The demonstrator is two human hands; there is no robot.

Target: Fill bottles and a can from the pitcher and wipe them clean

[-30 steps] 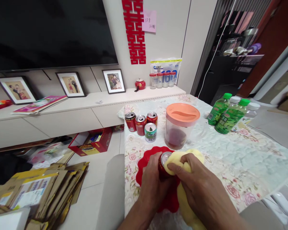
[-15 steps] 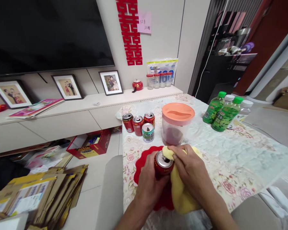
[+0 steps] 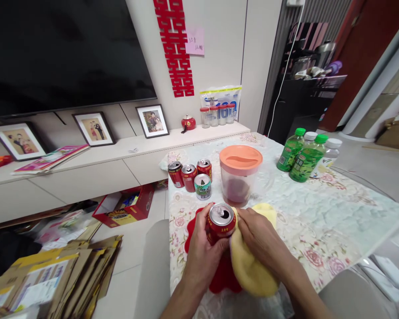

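fingers of the left hand (image 3: pixel 202 248) wrap the red can (image 3: pixel 221 223), lifted over the red mat (image 3: pixel 193 230); the right hand (image 3: pixel 257 235) presses a yellow cloth (image 3: pixel 252 270) to its side. top looks clean, the side seems in hand; four cans (image 3: pixel 190 176) wait near the table edge (image 3: pixel 170 248). open tablecloth lies to the right, a jug (image 3: pixel 240 175) close behind.

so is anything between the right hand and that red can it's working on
Only the yellow cloth: it lies under the right hand, pressed against the side of the red can. The left hand grips the can directly, over the red mat.
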